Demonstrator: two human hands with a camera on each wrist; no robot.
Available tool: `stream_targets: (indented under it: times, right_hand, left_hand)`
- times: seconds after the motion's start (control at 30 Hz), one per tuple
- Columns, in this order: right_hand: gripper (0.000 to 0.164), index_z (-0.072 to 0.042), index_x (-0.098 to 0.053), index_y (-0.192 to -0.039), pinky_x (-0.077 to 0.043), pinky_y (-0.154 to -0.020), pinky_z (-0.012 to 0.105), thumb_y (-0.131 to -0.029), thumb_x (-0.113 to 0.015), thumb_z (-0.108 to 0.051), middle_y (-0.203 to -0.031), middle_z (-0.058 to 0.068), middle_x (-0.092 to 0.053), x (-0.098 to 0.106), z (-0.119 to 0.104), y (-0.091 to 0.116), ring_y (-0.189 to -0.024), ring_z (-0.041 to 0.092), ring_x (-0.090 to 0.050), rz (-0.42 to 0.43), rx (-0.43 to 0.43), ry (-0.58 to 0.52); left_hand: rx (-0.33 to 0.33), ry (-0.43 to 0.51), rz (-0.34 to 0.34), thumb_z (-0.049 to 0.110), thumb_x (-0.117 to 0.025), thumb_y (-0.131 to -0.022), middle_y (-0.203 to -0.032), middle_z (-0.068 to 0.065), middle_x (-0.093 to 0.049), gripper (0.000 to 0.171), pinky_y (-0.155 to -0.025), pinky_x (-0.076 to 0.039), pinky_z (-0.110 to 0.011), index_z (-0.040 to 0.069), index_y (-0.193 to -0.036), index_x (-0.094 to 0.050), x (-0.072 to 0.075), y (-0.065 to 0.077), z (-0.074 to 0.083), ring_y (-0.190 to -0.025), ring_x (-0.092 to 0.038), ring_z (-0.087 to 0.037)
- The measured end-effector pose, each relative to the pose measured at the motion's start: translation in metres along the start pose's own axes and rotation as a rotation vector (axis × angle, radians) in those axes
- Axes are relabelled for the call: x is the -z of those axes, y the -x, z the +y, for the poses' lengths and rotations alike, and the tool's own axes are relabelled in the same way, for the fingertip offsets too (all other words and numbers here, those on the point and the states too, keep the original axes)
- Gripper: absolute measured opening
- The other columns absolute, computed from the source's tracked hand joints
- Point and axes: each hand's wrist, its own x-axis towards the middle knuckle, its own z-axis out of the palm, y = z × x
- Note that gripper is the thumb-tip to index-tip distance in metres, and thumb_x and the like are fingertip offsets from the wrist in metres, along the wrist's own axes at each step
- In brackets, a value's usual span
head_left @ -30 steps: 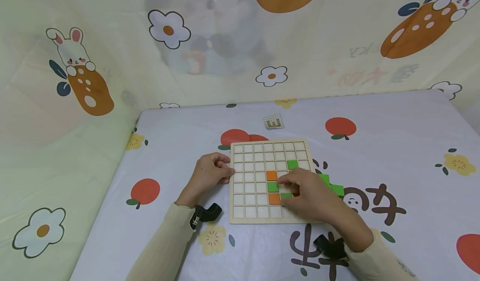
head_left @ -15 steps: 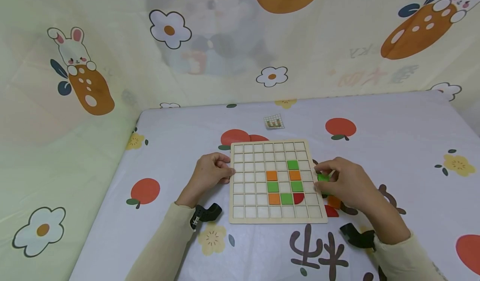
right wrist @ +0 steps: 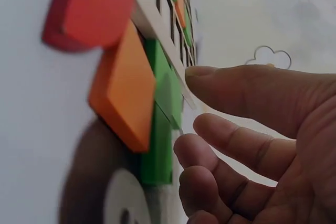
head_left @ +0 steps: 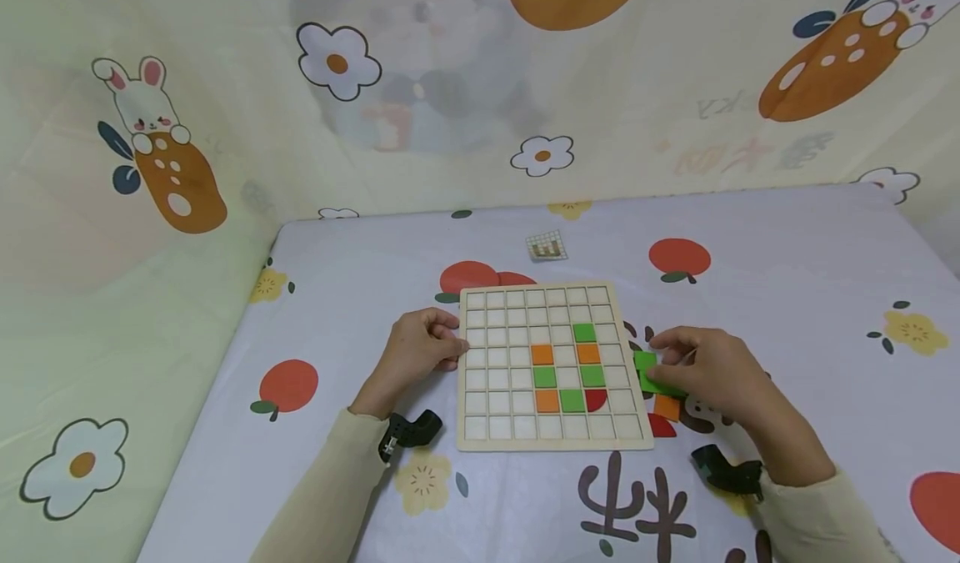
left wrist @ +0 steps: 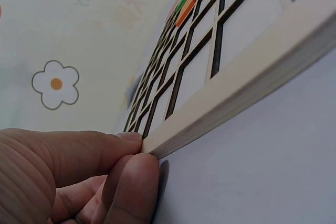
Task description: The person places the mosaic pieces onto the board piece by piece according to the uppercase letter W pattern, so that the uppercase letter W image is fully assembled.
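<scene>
A wooden grid board (head_left: 555, 445) lies flat on the table. In its cells sit several green tiles (head_left: 584, 333) and orange tiles (head_left: 542, 354), plus a red rounded tile (head_left: 596, 400). My left hand (head_left: 415, 350) pinches the board's left edge between thumb and finger, as the left wrist view shows closely. Beyond the right edge, my right hand (head_left: 712, 375) hovers by loose green tiles (head_left: 644, 363), thumb and fingers apart, with nothing seen between them. Just nearer lie a loose orange tile (head_left: 667, 408) and a loose red tile (head_left: 662, 426).
Behind the board lies a small card (head_left: 547, 246) printed with a grid pattern. A fruit-print cloth (head_left: 810, 313) covers the table, and a patterned curtain (head_left: 450, 113) rises at the back and left. Each wrist wears a black camera mount.
My right hand has moved off the board to the right, to the loose tiles. The red tile and others in the grid, earlier hidden beneath it, now show. My left hand has stayed put.
</scene>
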Motion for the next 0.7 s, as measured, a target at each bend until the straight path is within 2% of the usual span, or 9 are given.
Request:
stream_targets:
  times: [0.13,0.4,0.7]
  right_hand:
    - [0.044,0.001,-0.07,-0.124,-0.048,-0.055,0.029,-0.089,-0.081,-0.021,-0.094,0.008,-0.064,-0.0038,-0.0006,-0.0006,-0.085,0.025,-0.057,-0.017,-0.015,-0.017]
    - [0.038,0.002,-0.069,-0.126,-0.045,-0.054,0.027,-0.093,-0.076,-0.016,-0.09,0.008,-0.064,-0.0051,0.001,-0.0023,-0.083,0.025,-0.056,0.0,-0.024,-0.083]
    - [0.039,0.006,-0.067,-0.128,-0.048,-0.06,0.027,-0.096,-0.073,-0.014,-0.09,0.007,-0.067,-0.0048,0.0037,-0.0032,-0.085,0.023,-0.057,0.005,-0.052,-0.157]
  left_hand:
    - [-0.002,-0.011,-0.003,-0.001,-0.082,-0.086,-0.082,-0.009,-0.067,0.029,-0.06,-0.063,-0.028,-0.001,-0.112,-0.069,-0.001,-0.0006,-0.0008,-0.061,-0.068,-0.015]
    - [-0.001,-0.001,-0.004,-0.002,-0.082,-0.086,-0.082,-0.01,-0.068,0.03,-0.062,-0.064,-0.028,-0.001,-0.112,-0.069,-0.0005,-0.0002,-0.0005,-0.062,-0.068,-0.014]
    - [0.002,0.002,-0.004,-0.003,-0.081,-0.086,-0.082,-0.009,-0.068,0.028,-0.062,-0.064,-0.028,-0.001,-0.111,-0.069,0.0001,-0.0003,-0.0015,-0.061,-0.067,-0.013]
